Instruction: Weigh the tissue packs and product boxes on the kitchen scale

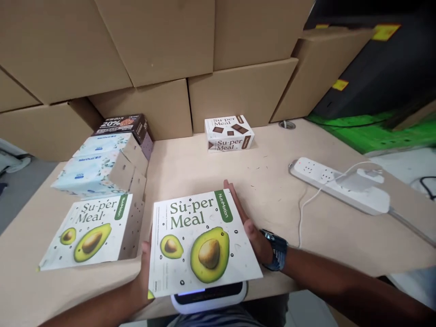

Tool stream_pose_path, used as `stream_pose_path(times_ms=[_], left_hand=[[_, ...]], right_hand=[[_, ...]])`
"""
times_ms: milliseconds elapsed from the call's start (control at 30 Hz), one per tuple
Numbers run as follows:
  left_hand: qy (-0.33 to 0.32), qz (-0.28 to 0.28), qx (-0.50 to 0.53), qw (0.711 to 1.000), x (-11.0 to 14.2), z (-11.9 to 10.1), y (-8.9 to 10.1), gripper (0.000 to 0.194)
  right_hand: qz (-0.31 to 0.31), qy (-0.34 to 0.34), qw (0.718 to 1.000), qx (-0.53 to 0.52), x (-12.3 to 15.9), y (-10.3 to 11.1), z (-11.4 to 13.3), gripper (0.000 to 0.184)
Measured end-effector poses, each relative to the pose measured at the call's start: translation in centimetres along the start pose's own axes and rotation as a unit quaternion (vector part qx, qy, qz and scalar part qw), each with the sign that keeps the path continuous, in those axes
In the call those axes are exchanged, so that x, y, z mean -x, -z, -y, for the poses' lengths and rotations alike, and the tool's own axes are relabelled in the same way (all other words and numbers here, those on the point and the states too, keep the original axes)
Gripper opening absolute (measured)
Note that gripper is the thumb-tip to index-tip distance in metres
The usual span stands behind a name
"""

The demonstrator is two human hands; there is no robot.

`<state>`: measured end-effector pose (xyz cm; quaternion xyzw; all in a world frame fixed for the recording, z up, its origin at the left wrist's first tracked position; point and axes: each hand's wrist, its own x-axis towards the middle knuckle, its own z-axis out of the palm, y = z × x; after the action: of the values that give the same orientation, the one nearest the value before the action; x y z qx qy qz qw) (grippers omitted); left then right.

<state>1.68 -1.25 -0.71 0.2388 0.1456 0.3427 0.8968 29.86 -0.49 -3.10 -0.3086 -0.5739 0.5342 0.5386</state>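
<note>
Between my two hands is a white Su-per Meal box (204,243) with avocado pictures and a green NutriMotion label. My left hand (145,268) presses its left side, mostly hidden behind the box. On the right side, my right hand (250,227) lies along the edge, thumb near the top face and fingers partly hidden. A matching avocado box (90,231) stands on the table just left of the held one. Below the held box, a white-rimmed device with a dark screen (209,297) sticks out at the table's front edge.
Tissue packs (95,170) and a dark 20% box (124,125) stand behind the left avocado box. A smaller chocolate Su-per Meal box (230,134) sits at the back. On the right lies a white power strip (340,184) with a cable. Cardboard boxes (163,41) wall the back.
</note>
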Motion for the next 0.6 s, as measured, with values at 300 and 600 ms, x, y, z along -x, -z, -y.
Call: stream_pose_path(times_ms=[300, 600], left_hand=[[-0.133, -0.178, -0.094, 0.97, -1.4, 1.0, -1.9, 0.108], [-0.184, -0.212, -0.201, 0.939, -1.7, 1.0, -3.7, 0.104]], right_hand=[[-0.078, -0.096, 0.992, 0.017, -0.4, -0.1, 1.9, 0.109], [0.004, -0.099, 0.993, -0.056, -0.2, -0.3, 2.1, 0.103]])
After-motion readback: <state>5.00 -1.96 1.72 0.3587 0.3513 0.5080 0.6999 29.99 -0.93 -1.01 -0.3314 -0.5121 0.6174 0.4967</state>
